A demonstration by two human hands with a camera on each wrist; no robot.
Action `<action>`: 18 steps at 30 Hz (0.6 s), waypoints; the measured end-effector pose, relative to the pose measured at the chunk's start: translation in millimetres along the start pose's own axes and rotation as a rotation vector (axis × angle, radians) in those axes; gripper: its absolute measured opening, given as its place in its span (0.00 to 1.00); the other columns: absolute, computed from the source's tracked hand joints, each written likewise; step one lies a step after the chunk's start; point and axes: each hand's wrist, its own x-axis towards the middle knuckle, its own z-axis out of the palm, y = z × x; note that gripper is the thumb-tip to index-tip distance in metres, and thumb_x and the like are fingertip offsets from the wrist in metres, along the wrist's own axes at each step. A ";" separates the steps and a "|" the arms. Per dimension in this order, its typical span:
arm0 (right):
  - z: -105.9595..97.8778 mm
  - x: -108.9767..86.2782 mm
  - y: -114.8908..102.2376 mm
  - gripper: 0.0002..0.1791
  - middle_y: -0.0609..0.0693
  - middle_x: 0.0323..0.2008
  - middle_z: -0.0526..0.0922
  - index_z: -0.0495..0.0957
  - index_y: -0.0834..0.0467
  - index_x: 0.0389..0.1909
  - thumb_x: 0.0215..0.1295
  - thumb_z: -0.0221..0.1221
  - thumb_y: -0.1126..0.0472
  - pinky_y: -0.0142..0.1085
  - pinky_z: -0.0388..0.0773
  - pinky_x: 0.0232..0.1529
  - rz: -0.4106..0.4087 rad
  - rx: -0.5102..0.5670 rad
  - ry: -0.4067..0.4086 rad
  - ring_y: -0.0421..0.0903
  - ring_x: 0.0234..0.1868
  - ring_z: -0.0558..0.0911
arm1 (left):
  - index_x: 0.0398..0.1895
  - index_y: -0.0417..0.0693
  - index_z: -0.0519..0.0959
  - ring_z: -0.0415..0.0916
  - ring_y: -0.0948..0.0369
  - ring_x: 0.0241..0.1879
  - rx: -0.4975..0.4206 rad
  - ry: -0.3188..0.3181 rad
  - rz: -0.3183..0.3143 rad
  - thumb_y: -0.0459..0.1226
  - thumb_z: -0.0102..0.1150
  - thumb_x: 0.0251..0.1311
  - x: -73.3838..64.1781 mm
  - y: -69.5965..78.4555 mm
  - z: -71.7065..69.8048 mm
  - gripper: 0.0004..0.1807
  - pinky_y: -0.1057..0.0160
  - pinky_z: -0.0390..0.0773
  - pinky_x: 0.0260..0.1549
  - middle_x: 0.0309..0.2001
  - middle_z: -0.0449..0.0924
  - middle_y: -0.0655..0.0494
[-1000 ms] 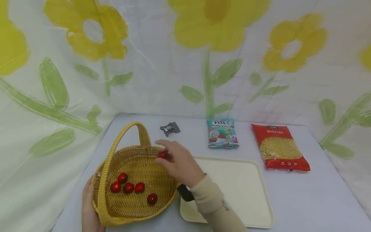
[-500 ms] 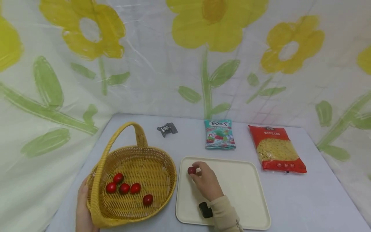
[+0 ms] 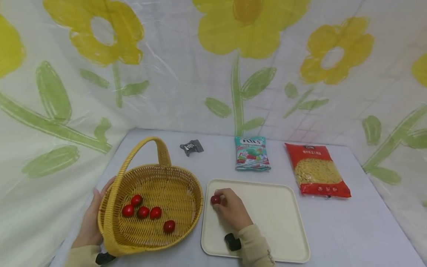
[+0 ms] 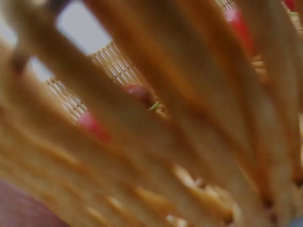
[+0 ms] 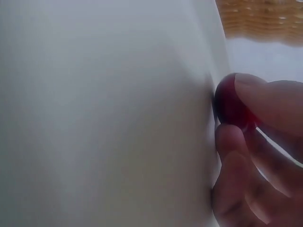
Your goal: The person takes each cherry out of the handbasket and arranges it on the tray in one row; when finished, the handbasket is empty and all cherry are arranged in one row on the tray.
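Observation:
My right hand (image 3: 233,210) pinches a dark red cherry (image 3: 215,199) between thumb and fingers, over the left side of the cream tray (image 3: 267,215). In the right wrist view the held cherry (image 5: 232,101) is against the tray surface or very close to it. Several more red cherries (image 3: 143,212) lie in the yellow wicker basket (image 3: 180,193). Along the basket's left outer side, my left hand (image 3: 90,222) rests with its fingers extended past the handle; its fingertips are partly hidden. The basket's slats (image 4: 156,66) fill the left wrist view.
A small dark wrapped packet (image 3: 191,147) lies behind the basket. Behind the tray is a teal candy bag (image 3: 252,154), and a red bag of pasta (image 3: 317,170) sits at the back right. A flowered sheet (image 3: 186,92) hangs beyond the table.
The right hand has carried a cherry from the basket to the tray and lowered it slightly. The left hand has slid up and along the basket's left side.

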 end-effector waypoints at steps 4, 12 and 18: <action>1.1 1.5 0.2 0.18 0.50 0.40 0.78 0.75 0.58 0.47 0.55 0.67 0.68 0.35 0.76 0.39 0.006 -0.001 -0.006 0.42 0.36 0.76 | 0.77 0.60 0.40 0.61 0.69 0.68 0.060 0.045 0.010 0.51 0.15 0.75 -0.8 -2.9 -0.1 0.29 0.68 0.67 0.63 0.71 0.60 0.67; 2.0 4.5 -0.2 0.19 0.49 0.39 0.79 0.76 0.58 0.47 0.55 0.67 0.67 0.33 0.75 0.37 0.058 0.011 -0.028 0.41 0.34 0.76 | 0.77 0.58 0.40 0.61 0.68 0.68 0.167 0.075 0.005 0.55 0.14 0.72 0.6 -1.6 -0.9 0.33 0.68 0.68 0.62 0.72 0.57 0.63; -1.8 4.5 -4.2 0.20 0.53 0.44 0.77 0.75 0.59 0.49 0.55 0.67 0.66 0.33 0.76 0.37 0.095 0.047 -0.013 0.42 0.36 0.77 | 0.76 0.56 0.43 0.60 0.65 0.68 0.277 0.110 -0.003 0.54 0.13 0.71 -0.2 0.0 -1.2 0.33 0.68 0.69 0.61 0.72 0.55 0.58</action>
